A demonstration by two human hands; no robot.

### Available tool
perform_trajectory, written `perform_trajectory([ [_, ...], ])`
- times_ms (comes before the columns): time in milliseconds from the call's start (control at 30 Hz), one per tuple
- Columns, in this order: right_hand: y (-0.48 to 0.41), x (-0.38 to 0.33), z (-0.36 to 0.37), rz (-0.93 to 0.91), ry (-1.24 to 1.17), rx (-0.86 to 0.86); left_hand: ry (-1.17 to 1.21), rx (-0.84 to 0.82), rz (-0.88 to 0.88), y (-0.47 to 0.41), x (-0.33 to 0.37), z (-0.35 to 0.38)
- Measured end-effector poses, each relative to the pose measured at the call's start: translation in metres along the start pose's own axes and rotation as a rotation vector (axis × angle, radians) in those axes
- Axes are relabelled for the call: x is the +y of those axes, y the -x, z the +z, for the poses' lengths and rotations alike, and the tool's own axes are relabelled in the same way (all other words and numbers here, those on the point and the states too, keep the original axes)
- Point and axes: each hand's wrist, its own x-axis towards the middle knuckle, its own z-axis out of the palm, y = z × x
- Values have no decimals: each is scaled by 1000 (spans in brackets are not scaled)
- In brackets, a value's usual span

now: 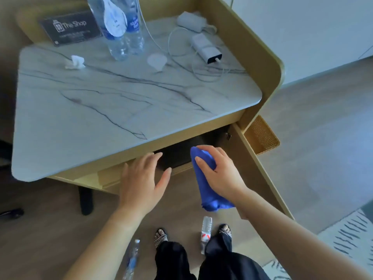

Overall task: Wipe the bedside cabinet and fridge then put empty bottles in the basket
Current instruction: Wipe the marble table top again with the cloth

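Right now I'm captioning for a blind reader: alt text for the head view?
Right hand grips a blue cloth below a marble-topped bedside cabinet; open left hand reaches beside it. Two water bottles stand on top.

Only 1 view: a wide-angle camera worn on the head, looking steeply forward and down from standing height. The marble-topped bedside cabinet fills the upper and middle frame, close in. Both forearms enter from the bottom edge, and the wearer's feet on the floor show at bottom centre.
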Motion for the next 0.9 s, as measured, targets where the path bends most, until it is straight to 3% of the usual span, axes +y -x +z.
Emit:
perform_trajectory([
  [233,-8,-79,60,-73,22,-50,15,131,-128,36,-76,-52],
  [500,-25,-159,152,-167,12,-110,-55,141,-256,72,-165,-104],
  [900,-105,-208,202,-184,17,-147,50,208,-298,22,-241,-93],
])
